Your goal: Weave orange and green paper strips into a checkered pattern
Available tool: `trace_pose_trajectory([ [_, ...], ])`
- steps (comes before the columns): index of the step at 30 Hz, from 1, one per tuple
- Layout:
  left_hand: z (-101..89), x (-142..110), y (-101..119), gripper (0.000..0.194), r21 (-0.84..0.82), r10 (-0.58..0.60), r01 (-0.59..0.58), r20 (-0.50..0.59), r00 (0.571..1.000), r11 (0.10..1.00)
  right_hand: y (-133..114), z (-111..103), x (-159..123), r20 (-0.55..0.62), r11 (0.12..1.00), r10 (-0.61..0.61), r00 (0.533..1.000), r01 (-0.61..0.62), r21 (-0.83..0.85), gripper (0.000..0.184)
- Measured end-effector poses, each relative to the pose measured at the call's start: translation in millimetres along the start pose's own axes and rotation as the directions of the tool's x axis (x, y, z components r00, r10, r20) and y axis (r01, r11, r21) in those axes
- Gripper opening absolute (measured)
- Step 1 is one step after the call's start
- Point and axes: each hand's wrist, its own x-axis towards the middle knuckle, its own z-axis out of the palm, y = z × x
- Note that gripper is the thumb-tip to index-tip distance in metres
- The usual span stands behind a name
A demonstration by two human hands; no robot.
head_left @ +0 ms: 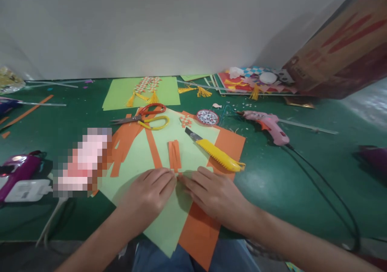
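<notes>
My left hand (152,189) and my right hand (213,191) meet over light green paper (166,219), fingers bent and closed at the lower end of several orange paper strips (174,153). The fingertips hide most of what they pinch; small orange and pale bits show between them. Under the green sheets, orange paper (201,235) sticks out towards me. Just beyond my right hand lies a yellow utility knife (219,154) with its blade out. Scissors (154,117) with red and yellow handles rest further back, by loose orange strips (122,143). A small woven paper piece (185,121) lies near a round dish (207,117).
On the right a pink glue gun (266,123) trails a black cord (326,195). A brown bag (341,46) stands at the back right. A blurred-out object (83,163) and a white plug (28,190) are on the left. Tasselled woven paper (148,84) lies at the back.
</notes>
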Motion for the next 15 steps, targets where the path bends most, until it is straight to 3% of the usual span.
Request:
trace_pose_trajectory([
  [6, 2.2, 2.9, -0.9, 0.023, -0.001, 0.002, -0.002, -0.012, 1.000, 1.000, -1.8, 3.6, 0.2, 0.031, 0.999, 0.043, 0.999, -0.044, 0.019, 0.022],
  [11, 1.7, 3.9, -0.9, 0.023, 0.015, 0.016, -0.016, 0.003, 1.000, 1.000, 11.0, -6.5, -3.6, -0.034, 0.957, 0.141, 0.989, -0.127, 0.261, 0.027],
  [13, 1.2, 4.4, -0.8, 0.023, 0.019, 0.024, -0.024, 0.003, 1.000, 1.000, 21.1, -12.0, -7.6, -0.109, 0.957, 0.229, 0.967, -0.203, 0.209, 0.025],
  [15, 0.6, 5.4, -1.0, 0.023, 0.016, 0.026, -0.026, -0.003, 1.000, 1.000, 30.9, -14.8, -12.6, -0.126, 0.954, 0.298, 0.946, -0.298, 0.021, 0.027],
])
